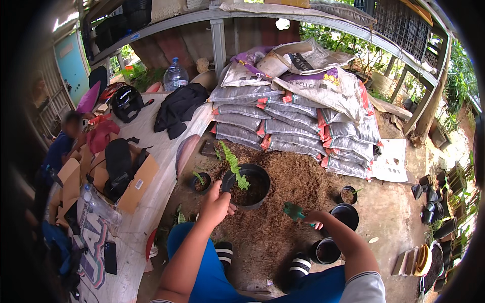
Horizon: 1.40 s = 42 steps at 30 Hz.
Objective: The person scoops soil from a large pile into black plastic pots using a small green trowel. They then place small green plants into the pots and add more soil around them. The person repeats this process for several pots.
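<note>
My left hand (219, 202) grips the near left rim of a black plastic plant pot (257, 202). A green fern frond (234, 166) rises from the dark soil in it and leans towards the far left. In my right hand (318, 219) is a green hand trowel (293, 211), its blade pointing left over a spread heap of brown, fibrous potting mix (299, 178). The handle is mostly covered by my fingers. Beside my right forearm stand two black pots (354, 216) (329, 252), and a small pot with a seedling (348, 195) stands farther off.
Stacked filled sacks (291, 128) rise behind the heap. To the left, a low platform (166, 178) carries a cardboard box (140, 181) with a black bag, a helmet (127, 102), a phone (110, 257) and dark cloth (180, 108). Another person (62, 147) is beyond it. Small pots (428, 204) lie at right.
</note>
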Available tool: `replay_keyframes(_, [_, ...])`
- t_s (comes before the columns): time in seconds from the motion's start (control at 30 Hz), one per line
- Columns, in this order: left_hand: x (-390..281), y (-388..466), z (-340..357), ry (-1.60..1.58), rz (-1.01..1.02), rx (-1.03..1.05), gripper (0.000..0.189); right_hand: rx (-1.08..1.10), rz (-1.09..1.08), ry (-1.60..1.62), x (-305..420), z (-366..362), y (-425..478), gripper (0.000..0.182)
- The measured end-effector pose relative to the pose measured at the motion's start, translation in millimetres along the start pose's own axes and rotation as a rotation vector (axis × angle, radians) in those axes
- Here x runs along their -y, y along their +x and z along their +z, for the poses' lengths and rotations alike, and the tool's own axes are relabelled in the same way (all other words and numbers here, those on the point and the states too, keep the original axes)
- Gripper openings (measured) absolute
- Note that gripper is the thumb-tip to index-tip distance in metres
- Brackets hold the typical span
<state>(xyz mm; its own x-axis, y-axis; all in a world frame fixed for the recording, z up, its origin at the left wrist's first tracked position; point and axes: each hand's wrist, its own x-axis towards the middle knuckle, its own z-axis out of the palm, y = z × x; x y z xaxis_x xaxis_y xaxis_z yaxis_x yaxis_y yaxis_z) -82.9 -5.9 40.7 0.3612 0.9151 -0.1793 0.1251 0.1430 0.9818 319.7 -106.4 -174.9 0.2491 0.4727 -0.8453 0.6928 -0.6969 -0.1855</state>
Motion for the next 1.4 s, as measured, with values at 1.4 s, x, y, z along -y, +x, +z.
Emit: replay_keyframes(1.4, [6.9, -3.1, 3.9, 0.2, 0.064, 0.005, 0.057, -0.713, -0.623, 0.424, 58.6, -55.3, -54.0, 0.04])
